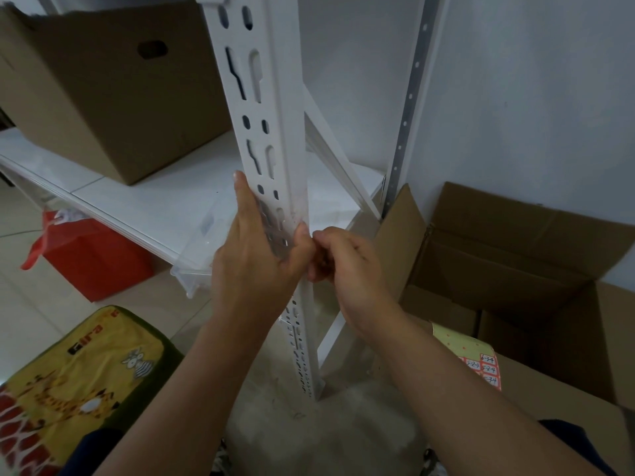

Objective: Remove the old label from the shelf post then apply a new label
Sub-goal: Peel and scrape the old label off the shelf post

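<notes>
The left hand [254, 255] clasps the white shelf post [264, 132] to steady it while the right hand [347, 266], fingers curled, pinches at its edge, seemingly picking at a label.

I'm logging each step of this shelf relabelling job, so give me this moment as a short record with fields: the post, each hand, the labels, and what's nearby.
post: white slotted shelf post, upright
left hand: wrapped round the post, thumb at its right edge
right hand: fingers curled, pinching at the post's right edge beside the left thumb
old label: cannot be made out; hands cover that spot
new labels: red label sheet lying at lower right
nearby: closed cardboard box on the shelf, open cardboard box on the floor
</notes>
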